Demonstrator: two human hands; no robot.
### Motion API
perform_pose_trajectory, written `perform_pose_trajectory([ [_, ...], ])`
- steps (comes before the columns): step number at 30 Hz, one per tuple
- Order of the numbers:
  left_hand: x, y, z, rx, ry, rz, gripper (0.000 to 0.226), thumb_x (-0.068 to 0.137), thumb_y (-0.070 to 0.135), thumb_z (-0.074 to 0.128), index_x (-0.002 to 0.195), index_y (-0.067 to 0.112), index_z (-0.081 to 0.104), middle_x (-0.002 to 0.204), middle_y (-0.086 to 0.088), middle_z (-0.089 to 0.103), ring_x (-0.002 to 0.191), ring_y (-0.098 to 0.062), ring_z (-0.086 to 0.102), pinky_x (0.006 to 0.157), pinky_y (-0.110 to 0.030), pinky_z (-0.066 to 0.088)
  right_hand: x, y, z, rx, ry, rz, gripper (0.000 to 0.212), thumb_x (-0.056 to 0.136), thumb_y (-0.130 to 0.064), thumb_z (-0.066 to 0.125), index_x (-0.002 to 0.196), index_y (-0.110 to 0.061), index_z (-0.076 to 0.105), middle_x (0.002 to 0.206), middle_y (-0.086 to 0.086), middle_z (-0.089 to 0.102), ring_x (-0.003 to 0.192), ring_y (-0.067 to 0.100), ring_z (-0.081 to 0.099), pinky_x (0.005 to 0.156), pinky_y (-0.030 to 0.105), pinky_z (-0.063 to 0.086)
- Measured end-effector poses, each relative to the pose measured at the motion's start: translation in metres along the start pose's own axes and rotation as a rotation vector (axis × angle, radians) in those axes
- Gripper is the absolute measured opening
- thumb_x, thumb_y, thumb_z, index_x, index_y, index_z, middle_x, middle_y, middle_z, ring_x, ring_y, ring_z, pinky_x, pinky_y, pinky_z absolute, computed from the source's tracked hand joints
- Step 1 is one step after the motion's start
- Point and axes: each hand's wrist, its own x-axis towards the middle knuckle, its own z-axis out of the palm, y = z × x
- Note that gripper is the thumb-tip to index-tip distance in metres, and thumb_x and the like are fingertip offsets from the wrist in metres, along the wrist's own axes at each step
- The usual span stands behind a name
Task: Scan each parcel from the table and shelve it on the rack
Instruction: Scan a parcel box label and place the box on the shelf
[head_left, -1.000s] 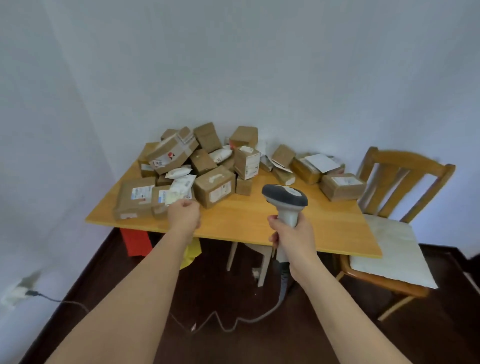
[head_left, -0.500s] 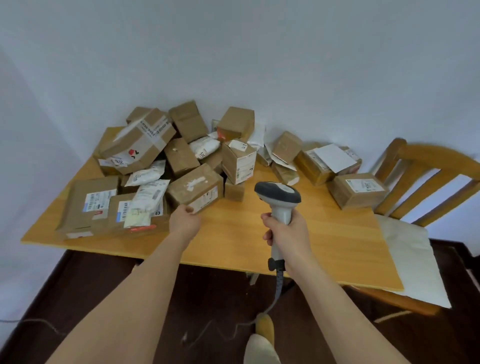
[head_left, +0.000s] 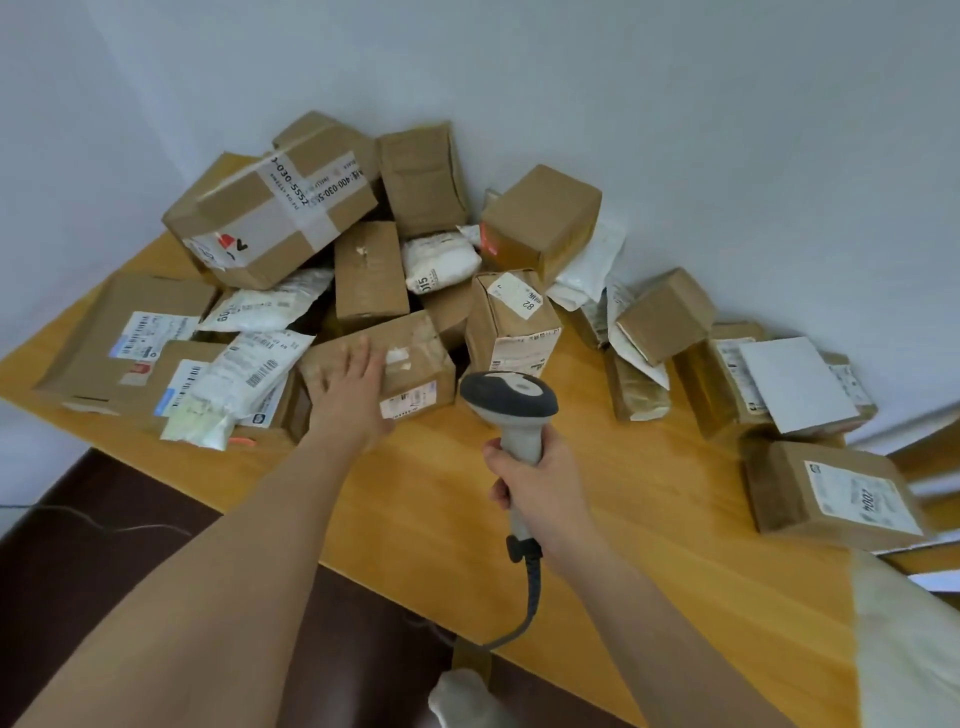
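Note:
Many brown cardboard parcels and white mailer bags are piled on a wooden table (head_left: 649, 519) set in a wall corner. My left hand (head_left: 353, 395) lies over the near edge of a low brown box (head_left: 421, 358) at the front of the pile, with the fingers spread on its top and the thumb at its front face. The box rests on the table. My right hand (head_left: 535, 483) is closed on the handle of a grey and white barcode scanner (head_left: 509, 395). Its head points at the pile, just right of that box. No rack is in view.
A large taped box (head_left: 270, 218) tops the pile at the left. An upright box marked 82 (head_left: 511, 322) stands behind the scanner. A labelled box (head_left: 831, 493) sits alone at the right. A chair cushion (head_left: 909, 649) is at the right edge. The scanner cable (head_left: 530, 597) hangs over the table front.
I have stepped closer, so the table fills more of the view. My left hand moved from the box's near corner onto its top. The scanner stays raised in my right hand.

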Motion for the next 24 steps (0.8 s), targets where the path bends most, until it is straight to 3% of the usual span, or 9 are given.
perform_pose_trajectory([
  [7,-0.019,0.008,0.014,0.038,0.142,-0.014,0.076,0.094,0.013,0.056,0.156,0.026,0.013,0.164,0.002,0.009,0.150,-0.023,0.009,0.119,-0.053,0.016,0.009,0.007,-0.002,-0.003,-0.007,0.042,0.011,0.093,-0.010,0.064,0.101,-0.014,0.058,0.084,0.008,0.060,0.048,0.010,0.053,0.051,0.024,0.047],
  [15,-0.042,0.021,0.016,-0.049,0.060,0.039,0.077,0.094,0.007,0.055,0.155,0.027,0.014,0.164,0.003,0.005,0.151,-0.022,0.002,0.122,-0.047,0.005,-0.010,0.005,-0.007,0.028,-0.015,0.022,0.012,0.093,-0.009,0.064,0.102,-0.014,0.058,0.083,0.009,0.058,0.047,0.011,0.051,0.048,0.021,0.046],
  [17,-0.049,0.023,0.017,-0.055,0.048,0.059,0.076,0.094,0.006,0.055,0.155,0.026,0.015,0.164,0.004,0.007,0.151,-0.021,0.004,0.122,-0.046,0.008,-0.013,0.005,-0.010,0.051,-0.001,0.017,0.014,0.093,-0.009,0.064,0.103,-0.015,0.058,0.087,0.009,0.060,0.048,0.011,0.051,0.048,0.021,0.047],
  [19,-0.056,0.026,0.014,-0.035,0.030,0.070,0.072,0.095,0.011,0.055,0.155,0.026,0.017,0.163,0.003,0.013,0.150,-0.022,0.013,0.120,-0.045,0.021,-0.016,0.006,-0.014,0.061,0.019,0.014,0.015,0.092,-0.010,0.065,0.103,-0.017,0.058,0.091,0.011,0.063,0.048,0.010,0.053,0.050,0.021,0.047],
  [20,-0.060,0.027,0.011,-0.021,0.002,0.076,0.067,0.096,0.016,0.054,0.154,0.024,0.020,0.161,0.002,0.022,0.147,-0.024,0.023,0.115,-0.043,0.032,-0.017,0.007,-0.016,0.057,0.027,0.015,0.015,0.092,-0.010,0.065,0.103,-0.018,0.058,0.091,0.010,0.065,0.047,0.008,0.053,0.051,0.022,0.047],
  [22,-0.066,0.029,0.005,-0.072,-0.104,0.069,0.050,0.098,0.024,0.052,0.145,0.019,0.034,0.141,-0.004,0.051,0.122,-0.028,0.051,0.090,-0.039,0.049,-0.020,0.008,-0.020,0.041,0.037,0.019,0.015,0.092,-0.011,0.065,0.104,-0.016,0.059,0.085,0.008,0.063,0.045,0.006,0.053,0.051,0.022,0.047],
  [24,-0.072,0.027,0.003,-0.226,-0.226,0.011,0.035,0.101,0.022,0.046,0.133,0.011,0.045,0.121,-0.009,0.060,0.103,-0.028,0.058,0.074,-0.033,0.045,-0.024,0.008,-0.023,0.026,0.045,0.025,0.014,0.092,-0.010,0.064,0.104,-0.013,0.059,0.077,0.005,0.059,0.043,0.007,0.052,0.048,0.021,0.044],
])
